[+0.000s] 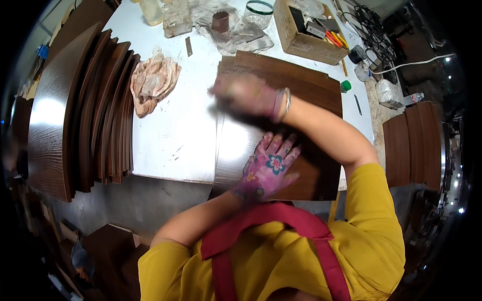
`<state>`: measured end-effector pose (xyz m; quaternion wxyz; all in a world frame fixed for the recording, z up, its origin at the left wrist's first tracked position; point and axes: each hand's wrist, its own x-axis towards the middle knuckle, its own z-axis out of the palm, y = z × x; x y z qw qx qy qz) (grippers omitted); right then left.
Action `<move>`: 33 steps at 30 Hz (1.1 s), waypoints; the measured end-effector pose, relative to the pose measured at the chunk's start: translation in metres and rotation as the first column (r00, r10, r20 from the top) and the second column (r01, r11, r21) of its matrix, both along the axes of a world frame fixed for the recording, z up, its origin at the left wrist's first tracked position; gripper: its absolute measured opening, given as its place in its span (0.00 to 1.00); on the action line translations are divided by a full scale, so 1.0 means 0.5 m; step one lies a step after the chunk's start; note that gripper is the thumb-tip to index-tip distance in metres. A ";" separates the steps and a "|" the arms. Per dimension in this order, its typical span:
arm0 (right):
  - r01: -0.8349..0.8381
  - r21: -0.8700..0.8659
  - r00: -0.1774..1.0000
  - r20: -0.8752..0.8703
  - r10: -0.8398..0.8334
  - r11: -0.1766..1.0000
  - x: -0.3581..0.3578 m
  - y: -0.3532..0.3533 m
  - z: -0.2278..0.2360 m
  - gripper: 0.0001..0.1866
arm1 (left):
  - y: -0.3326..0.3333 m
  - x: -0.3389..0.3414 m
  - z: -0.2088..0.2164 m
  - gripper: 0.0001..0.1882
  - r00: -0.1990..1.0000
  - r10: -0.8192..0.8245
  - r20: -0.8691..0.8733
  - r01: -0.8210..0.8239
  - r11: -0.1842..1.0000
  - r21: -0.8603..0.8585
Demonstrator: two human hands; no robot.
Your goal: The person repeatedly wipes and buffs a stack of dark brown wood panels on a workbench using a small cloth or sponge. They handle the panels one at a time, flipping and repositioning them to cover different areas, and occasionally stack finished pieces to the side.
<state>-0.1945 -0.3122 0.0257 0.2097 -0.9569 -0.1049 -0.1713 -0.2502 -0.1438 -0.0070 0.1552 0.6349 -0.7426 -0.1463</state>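
Observation:
A dark brown wood-grain panel (306,83) lies flat at the near edge of the white table, apparently on top of another panel whose edge shows at its left. My left hand (271,165), in a pink flowered glove, rests on its near part with the fingers spread and holds nothing. My right hand (246,95), gloved and with a bangle at the wrist, reaches across to the panel's far left side. Motion blurs its fingers, so I cannot make out whether it holds anything. Glare lights the panel's left side.
Several brown panels (55,115) stand on edge at the left, beside a crumpled stained cloth (154,83). At the back are a wooden box (311,47) of tools, a glass jar (257,17) and a grey rag (246,40). More panels (416,145) stand at the right.

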 end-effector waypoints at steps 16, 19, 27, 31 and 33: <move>0.479 -0.186 0.868 -0.044 -0.494 0.858 0.073 -0.300 -0.047 0.13 | -0.007 -0.002 0.007 0.39 1.000 -0.022 0.013 0.022 1.000 -0.016; 0.519 0.260 0.833 0.062 -0.550 0.814 -0.004 -0.287 -0.033 0.16 | -0.010 0.001 0.007 0.39 0.996 -0.030 0.080 0.028 0.999 0.033; 0.314 0.945 0.388 -0.044 -0.921 0.087 -0.469 -0.185 -0.018 0.19 | -0.178 0.255 -0.005 0.30 0.956 0.277 -0.095 -0.292 0.882 -0.370; 0.070 0.997 0.398 -0.060 -0.915 -0.034 -0.541 -0.120 -0.088 0.22 | -0.318 0.530 -0.130 0.24 0.847 0.159 -0.507 -0.197 0.980 -0.022; -0.017 1.000 0.420 0.013 -0.907 0.006 -0.528 -0.116 -0.123 0.23 | -0.345 0.614 -0.207 0.17 0.408 0.049 -0.912 -0.039 0.999 0.036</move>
